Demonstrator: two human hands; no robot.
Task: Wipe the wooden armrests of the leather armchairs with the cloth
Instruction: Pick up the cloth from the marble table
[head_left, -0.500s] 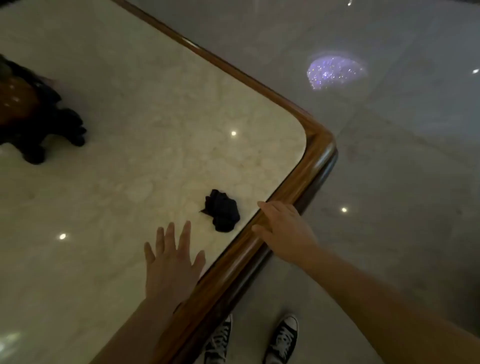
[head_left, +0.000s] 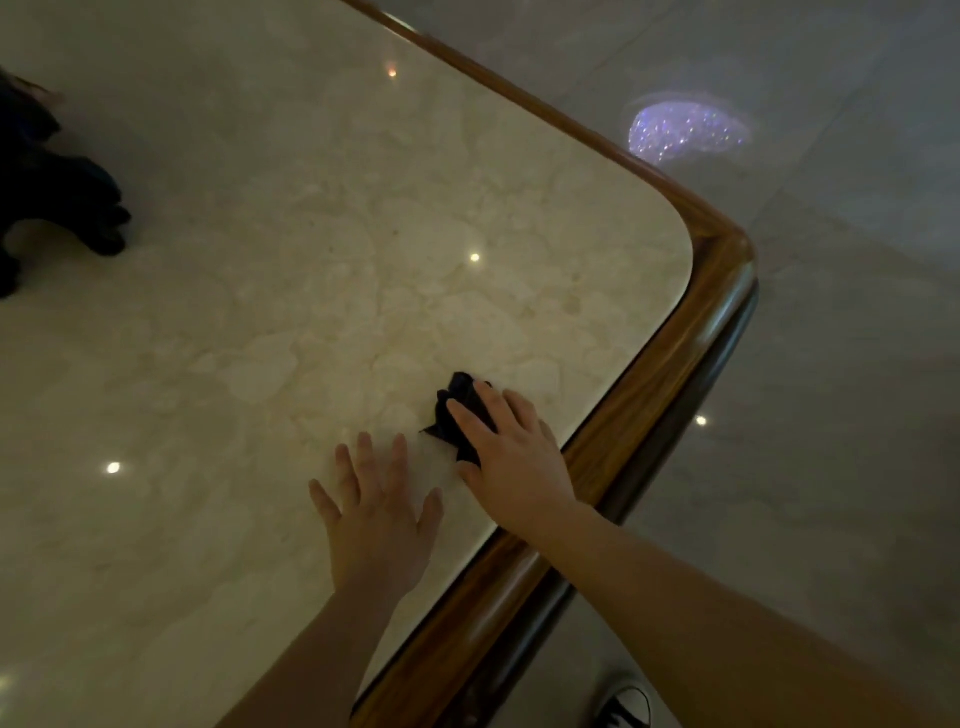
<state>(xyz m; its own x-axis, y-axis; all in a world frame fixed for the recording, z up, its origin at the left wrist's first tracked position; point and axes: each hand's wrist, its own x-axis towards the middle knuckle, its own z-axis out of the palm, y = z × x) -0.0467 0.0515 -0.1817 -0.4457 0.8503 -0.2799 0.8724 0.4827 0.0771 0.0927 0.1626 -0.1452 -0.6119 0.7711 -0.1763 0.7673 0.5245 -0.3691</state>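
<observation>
A small crumpled dark cloth (head_left: 457, 400) lies on a marble table top (head_left: 311, 270) close to its wooden rim (head_left: 670, 358). My right hand (head_left: 511, 457) reaches over the rim and covers most of the cloth, fingers on top and thumb at its near edge. Only the cloth's far and left parts show. Just to the left, my left hand (head_left: 376, 519) rests flat on the marble with its fingers spread, holding nothing. No armchair or armrest is in view.
A dark carved object (head_left: 57, 208) stands on the table at the far left. The table's rounded corner (head_left: 727, 249) points right, with polished stone floor beyond it. A sparkling light patch (head_left: 685, 130) shows on the floor. My shoe (head_left: 623, 706) is below the rim.
My right hand has moved from the wooden rim onto the cloth. My left hand stays flat on the marble. The view has shifted slightly.
</observation>
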